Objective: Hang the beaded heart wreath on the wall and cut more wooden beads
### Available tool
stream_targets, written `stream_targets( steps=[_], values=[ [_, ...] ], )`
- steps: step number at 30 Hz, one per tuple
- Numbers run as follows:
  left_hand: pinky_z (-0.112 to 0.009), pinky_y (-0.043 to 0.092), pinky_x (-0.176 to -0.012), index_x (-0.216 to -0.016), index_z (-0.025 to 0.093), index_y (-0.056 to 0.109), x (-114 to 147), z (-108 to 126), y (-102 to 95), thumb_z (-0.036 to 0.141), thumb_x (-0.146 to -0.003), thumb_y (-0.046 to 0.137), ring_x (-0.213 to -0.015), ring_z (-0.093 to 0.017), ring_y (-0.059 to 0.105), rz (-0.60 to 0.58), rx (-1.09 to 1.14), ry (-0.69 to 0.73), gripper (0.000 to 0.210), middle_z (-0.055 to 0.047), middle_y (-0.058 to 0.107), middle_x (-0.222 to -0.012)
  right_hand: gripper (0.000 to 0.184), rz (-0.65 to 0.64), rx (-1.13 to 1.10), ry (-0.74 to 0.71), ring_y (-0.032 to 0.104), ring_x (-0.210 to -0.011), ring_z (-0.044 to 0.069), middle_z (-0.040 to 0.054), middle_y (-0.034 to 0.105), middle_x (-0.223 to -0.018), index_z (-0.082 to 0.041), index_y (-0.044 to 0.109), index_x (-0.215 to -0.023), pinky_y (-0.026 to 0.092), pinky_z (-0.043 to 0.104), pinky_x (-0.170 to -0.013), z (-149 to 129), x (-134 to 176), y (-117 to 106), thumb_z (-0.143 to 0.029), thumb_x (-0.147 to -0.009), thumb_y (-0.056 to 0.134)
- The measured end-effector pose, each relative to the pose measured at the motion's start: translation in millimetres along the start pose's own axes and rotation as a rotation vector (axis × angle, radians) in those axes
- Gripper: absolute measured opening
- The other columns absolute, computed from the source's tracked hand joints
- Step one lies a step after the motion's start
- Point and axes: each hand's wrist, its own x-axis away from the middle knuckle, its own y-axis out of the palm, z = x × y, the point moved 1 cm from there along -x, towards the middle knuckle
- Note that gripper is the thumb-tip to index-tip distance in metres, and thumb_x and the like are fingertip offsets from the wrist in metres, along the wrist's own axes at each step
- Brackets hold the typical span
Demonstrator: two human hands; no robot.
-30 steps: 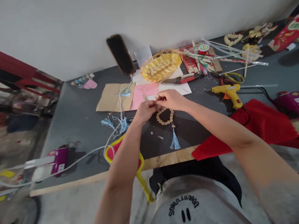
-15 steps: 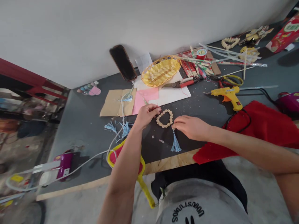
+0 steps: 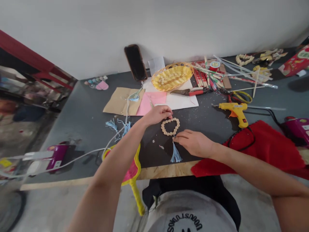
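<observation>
A beige, knobbly heart-shaped ornament is just above the dark tabletop or resting on it; I cannot tell which. My left hand is closed at its upper edge, thumb and fingers pinched together; the exact spot gripped is too small to see. Below the heart's point hangs a light blue tassel. My right hand pinches the top of that tassel, close beside the heart. Loose blue tassels lie left of my left forearm.
Behind the hands stand a yellow basket, pliers and a leaning phone. At right are a yellow glue gun, scissors and red cloth. A yellow-edged pink hand-held piece overhangs the front edge.
The heart has turned more upright and shifted slightly right and nearer. My left hand has moved to its top, and my right hand has brought the tassel below its point. The head view has shifted.
</observation>
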Motion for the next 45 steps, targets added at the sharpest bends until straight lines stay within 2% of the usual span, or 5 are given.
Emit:
stream_targets(
  steps=[11,20,27,37,45],
  values=[
    [-0.026,0.045,-0.070,-0.083,0.017,0.070,-5,-2,-3.8,0.029,-0.075,0.061,-0.076,-0.016,0.063,-0.008,-0.150,0.124,0.017,-0.003,0.072,-0.081,0.027,-0.036,-0.155,0.446,0.063,-0.104,0.023,0.0121,0.065,-0.118,-0.015,0.064,-0.115,0.047,0.035,-0.092,56,-43,-24,-0.020,-0.094,0.048],
    [-0.024,0.044,-0.068,-0.081,0.018,0.072,1,-8,-6.0,0.030,-0.074,0.063,-0.073,-0.015,0.062,0.037,-0.090,0.156,0.016,0.000,0.071,-0.078,0.015,-0.040,-0.272,0.443,0.063,-0.085,0.019,0.0064,0.070,-0.094,-0.018,0.070,-0.093,0.043,0.027,-0.074,67,-67,-22,-0.021,-0.085,0.058],
    [-0.024,0.044,-0.070,-0.082,0.019,0.073,10,-2,-1.6,0.028,-0.074,0.063,-0.075,-0.015,0.063,0.095,-0.057,0.149,0.015,0.000,0.073,-0.080,0.017,-0.085,-0.568,0.412,0.048,-0.062,0.011,-0.0044,0.056,-0.063,-0.015,0.067,-0.076,0.033,0.022,-0.060,83,-84,-18,-0.032,-0.074,0.063],
    [-0.026,0.043,-0.066,-0.096,0.018,0.066,22,-3,3.6,0.025,-0.074,0.063,-0.071,-0.015,0.062,0.239,-0.169,0.067,0.023,0.000,0.069,-0.079,0.019,-0.098,-0.533,0.420,0.053,-0.062,0.011,-0.0022,0.062,-0.066,-0.016,0.070,-0.081,0.034,0.023,-0.059,82,-88,-17,-0.032,-0.077,0.062],
    [-0.032,0.043,-0.075,-0.086,0.017,0.068,36,-13,7.1,0.029,-0.080,0.059,-0.081,-0.022,0.061,0.189,-0.607,0.140,0.016,-0.007,0.067,-0.082,0.013,-0.106,-0.448,0.382,0.058,-0.068,0.012,0.0002,0.069,-0.078,-0.019,0.072,-0.085,0.039,0.024,-0.065,71,-89,-23,-0.025,-0.081,0.061]
  ],
)
